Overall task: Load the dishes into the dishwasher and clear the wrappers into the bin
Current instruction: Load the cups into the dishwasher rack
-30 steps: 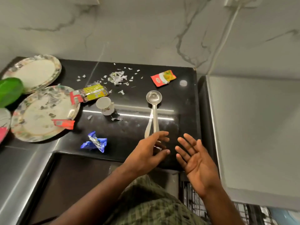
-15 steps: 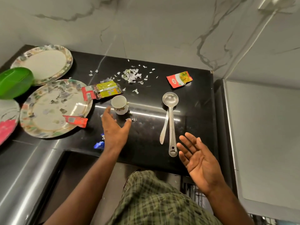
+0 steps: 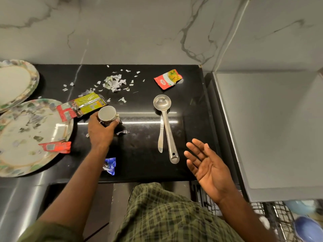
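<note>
My left hand [image 3: 101, 131] is wrapped around a small white cup [image 3: 107, 114] standing on the black counter [image 3: 139, 154]. My right hand [image 3: 208, 169] hovers open, palm up, near the counter's front right corner, holding nothing. A steel ladle [image 3: 166, 124] and a butter knife [image 3: 161, 137] lie side by side just left of that hand. Two patterned plates [image 3: 26, 137] [image 3: 14, 82] sit at the left. Wrappers lie about: yellow-red [image 3: 82, 106], red on the plate rim [image 3: 56, 147], blue [image 3: 109, 165], red-yellow sachet [image 3: 168, 79].
Torn paper scraps [image 3: 114, 83] litter the back of the counter. A grey appliance top [image 3: 271, 128] stands at the right. Below it the dishwasher rack [image 3: 279, 219] shows bowls [image 3: 307, 227]. A marble wall rises behind the counter.
My left hand moved left from the ladle's handle to the cup and closed around it. The right hand stayed open in roughly the same place; the view shifted.
</note>
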Available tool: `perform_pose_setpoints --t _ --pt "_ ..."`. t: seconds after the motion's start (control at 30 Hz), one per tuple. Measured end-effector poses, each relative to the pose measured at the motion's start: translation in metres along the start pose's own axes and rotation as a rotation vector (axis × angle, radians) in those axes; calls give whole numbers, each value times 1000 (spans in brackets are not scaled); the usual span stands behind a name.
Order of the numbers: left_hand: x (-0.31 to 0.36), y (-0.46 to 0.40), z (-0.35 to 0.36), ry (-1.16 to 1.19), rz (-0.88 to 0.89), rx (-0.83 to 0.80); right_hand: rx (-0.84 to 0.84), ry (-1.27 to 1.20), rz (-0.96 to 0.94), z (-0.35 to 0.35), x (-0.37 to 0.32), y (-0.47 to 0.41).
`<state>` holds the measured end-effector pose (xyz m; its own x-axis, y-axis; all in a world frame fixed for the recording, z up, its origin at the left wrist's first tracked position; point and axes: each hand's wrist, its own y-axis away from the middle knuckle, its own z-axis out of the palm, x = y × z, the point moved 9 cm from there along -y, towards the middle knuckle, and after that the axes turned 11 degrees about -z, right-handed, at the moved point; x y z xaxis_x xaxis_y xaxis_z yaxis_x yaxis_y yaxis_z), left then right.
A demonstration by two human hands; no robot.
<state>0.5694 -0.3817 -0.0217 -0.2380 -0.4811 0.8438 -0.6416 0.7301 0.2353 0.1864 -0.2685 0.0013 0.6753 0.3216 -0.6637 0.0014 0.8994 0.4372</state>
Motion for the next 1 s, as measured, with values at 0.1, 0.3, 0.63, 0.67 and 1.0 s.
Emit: perform_pose_setpoints --t 0.1,0.3,0.63,0.67,1.0 --pt "14 19 4 17 17 -32 15 -29 -16 -7 -4 4" --pt "67 130 56 222 77 -484 52 -97 -40 -31 -16 16" --pt "100 328 165 -122 376 -1256 33 -179 38 -96 -18 60" --pt "100 341 173 -158 399 -1301 32 -225 23 -106 -20 67" --pt "77 445 246 -381 427 -1568 75 -497 -59 -205 -39 130"
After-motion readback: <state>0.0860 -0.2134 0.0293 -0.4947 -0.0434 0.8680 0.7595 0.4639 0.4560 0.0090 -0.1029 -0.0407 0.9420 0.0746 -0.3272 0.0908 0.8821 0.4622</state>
